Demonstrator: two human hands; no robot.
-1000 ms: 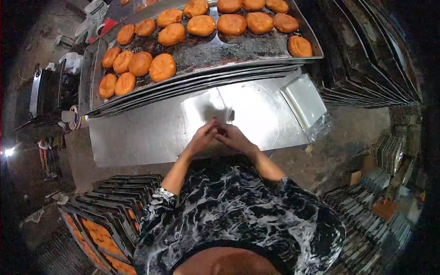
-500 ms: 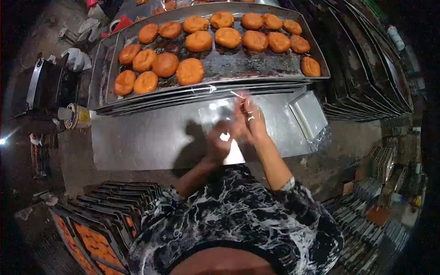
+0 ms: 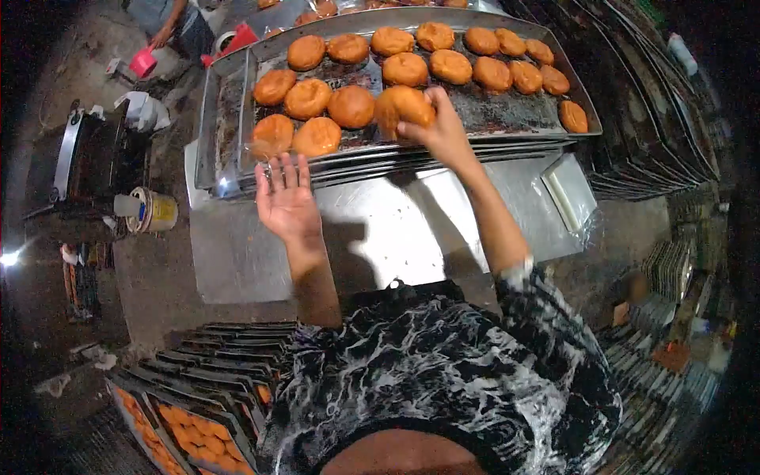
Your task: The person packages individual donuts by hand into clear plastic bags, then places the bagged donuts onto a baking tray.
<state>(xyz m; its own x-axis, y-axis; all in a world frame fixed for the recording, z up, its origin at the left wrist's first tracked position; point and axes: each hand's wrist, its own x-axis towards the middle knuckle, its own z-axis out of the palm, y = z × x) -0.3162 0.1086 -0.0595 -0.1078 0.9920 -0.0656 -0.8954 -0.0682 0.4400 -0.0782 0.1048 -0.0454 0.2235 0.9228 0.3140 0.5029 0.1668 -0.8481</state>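
Between the thumb and the fingers of the right hand (image 3: pixel 443 134), one orange-brown bun (image 3: pixel 404 109) is held, at the near side of the metal tray (image 3: pixel 507 117). On both sides of these fingers, other buns (image 3: pixel 307 99) are lying in this tray. The left hand (image 3: pixel 289 206) is open, with palm up and fingers slightly apart, its fingertips near the tray's near rim. Nearer to the body than both hands' fingers is the shiny table (image 3: pixel 237 253); I cannot tell whether the held bun touches the tray.
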